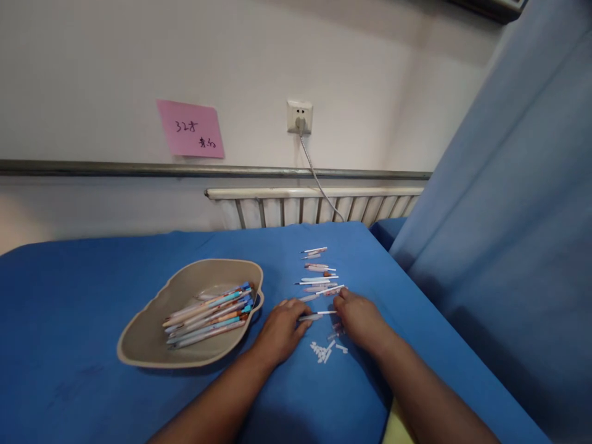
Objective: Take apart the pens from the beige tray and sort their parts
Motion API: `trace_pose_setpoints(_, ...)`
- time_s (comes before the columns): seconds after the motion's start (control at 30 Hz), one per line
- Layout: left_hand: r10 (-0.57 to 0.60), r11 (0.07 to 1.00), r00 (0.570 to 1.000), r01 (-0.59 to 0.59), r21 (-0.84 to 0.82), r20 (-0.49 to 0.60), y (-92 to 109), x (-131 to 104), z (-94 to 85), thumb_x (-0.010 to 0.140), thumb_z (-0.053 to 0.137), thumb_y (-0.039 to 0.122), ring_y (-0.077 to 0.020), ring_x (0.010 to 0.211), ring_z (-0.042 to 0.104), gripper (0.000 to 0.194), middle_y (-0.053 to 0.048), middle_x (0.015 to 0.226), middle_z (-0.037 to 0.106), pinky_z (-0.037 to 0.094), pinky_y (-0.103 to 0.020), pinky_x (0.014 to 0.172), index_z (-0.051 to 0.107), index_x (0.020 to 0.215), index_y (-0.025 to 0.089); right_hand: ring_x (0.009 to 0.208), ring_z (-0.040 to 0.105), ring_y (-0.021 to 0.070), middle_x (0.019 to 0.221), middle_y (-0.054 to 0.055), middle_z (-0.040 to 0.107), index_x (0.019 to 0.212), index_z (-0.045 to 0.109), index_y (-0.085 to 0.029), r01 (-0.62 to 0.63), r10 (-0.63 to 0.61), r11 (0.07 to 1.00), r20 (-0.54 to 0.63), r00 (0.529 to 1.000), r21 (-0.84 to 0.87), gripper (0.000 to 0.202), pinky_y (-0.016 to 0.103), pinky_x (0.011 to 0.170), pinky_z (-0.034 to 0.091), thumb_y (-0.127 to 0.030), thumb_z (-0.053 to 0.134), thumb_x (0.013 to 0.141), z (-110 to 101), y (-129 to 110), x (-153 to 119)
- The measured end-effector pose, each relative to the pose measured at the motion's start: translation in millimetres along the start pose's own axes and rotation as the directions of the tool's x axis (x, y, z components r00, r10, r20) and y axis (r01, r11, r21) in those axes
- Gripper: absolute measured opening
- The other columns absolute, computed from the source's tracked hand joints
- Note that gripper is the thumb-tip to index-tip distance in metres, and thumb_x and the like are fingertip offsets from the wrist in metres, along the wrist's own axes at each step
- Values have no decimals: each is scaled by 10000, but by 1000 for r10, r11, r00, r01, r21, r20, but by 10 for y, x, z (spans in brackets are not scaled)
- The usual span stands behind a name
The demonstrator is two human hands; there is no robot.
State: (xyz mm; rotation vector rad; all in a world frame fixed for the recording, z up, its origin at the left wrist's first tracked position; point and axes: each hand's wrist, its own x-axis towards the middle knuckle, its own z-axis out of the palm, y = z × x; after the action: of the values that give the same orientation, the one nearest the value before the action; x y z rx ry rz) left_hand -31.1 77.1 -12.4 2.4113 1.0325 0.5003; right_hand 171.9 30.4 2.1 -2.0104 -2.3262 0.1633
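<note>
Both our hands at a thin pen tube, loose parts around

Our left hand (pixel 281 331) rests on the blue cloth (pixel 287 394), fingers curled, thumb and forefinger at the left end of a clear tube (pixel 309 317). We can't tell if they pinch it or only touch. A thin white stick (pixel 327 312) lines up with the tube's right end and reaches our right hand (pixel 363 317). Right fingers are bent inward; whether they grip the stick, we can't tell.

Tube and stick sit between our hands, low over the cloth. Beyond them, more pen parts (pixel 317 281) lie in a rough column, mostly crosswise, clear tubes and white sticks mixed. Nearer us: small white pieces (pixel 320 351) in a loose pile, plus pinkish clear bits (pixel 337 331) just beside our right hand.

Left of our left hand, a beige basin (pixel 139 339) holds a bunch of pens (pixel 208 317), blue and orange ends pointing mostly right.
</note>
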Motion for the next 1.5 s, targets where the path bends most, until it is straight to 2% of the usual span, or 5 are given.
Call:
trace_pose_setpoints(0.2, -8, 999, 999, 7, -37, -36, -13, -15, 6, 845, 541, 272, -189, 869, 558, 103, -17, 876, 635, 403, -279, 764, 622, 879, 219, 798, 607, 232, 946, 120, 652, 929, 594, -148, 2, -2, 1000, -7, 1000, 7, 207, 289, 676, 382, -78, 454, 793, 2, 7, -50)
trace_pose_setpoints(0.47, -148, 974, 988, 138, -180, -46, -23, 17, -12, 871, 474, 374, -176, 802, 581, 215, -13, 836, 637, 435, -262, 716, 593, 887, 196, 879, 591, 234, 954, 112, 658, 939, 580, -158, 11, -11, 999, -11, 1000, 44, 155, 302, 763, 353, -134, 480, 822, 15, 29, -64)
trace_pose_setpoints(0.77, -192, 886, 975, 123, -448, -111, -99, 53, -1, 872, 476, 383, -196, 921, 613, 289, -31, 981, 685, 471, -307, 840, 621, 1036, 194, 950, 526, 225, 1027, 87, 606, 1040, 596, -211, 13, -6, 998, -114, 993, 64, 238, 320, 828, 318, -186, 398, 911, -13, 78, -117)
trace_pose_setpoints(1.17, -137, 894, 980, 61, -444, -141, -126, 58, 30, 866, 517, 369, -198, 930, 622, 262, -24, 997, 695, 461, -316, 878, 664, 1014, 210, 821, 543, 158, 1001, 43, 566, 1039, 600, -237, 3, 6, 993, -70, 998, 119, 234, 236, 666, 338, -160, 441, 887, -31, 78, -167)
trace_pose_setpoints(1.5, -70, 940, 986, 14, -340, -154, -135, 45, 24, 850, 552, 286, -193, 936, 602, 190, -35, 970, 677, 453, -318, 866, 675, 978, 217, 852, 536, 186, 980, 59, 586, 1048, 634, -230, 63, -51, 993, -122, 991, 98, 272, 254, 695, 371, -132, 464, 858, -70, 77, -185)
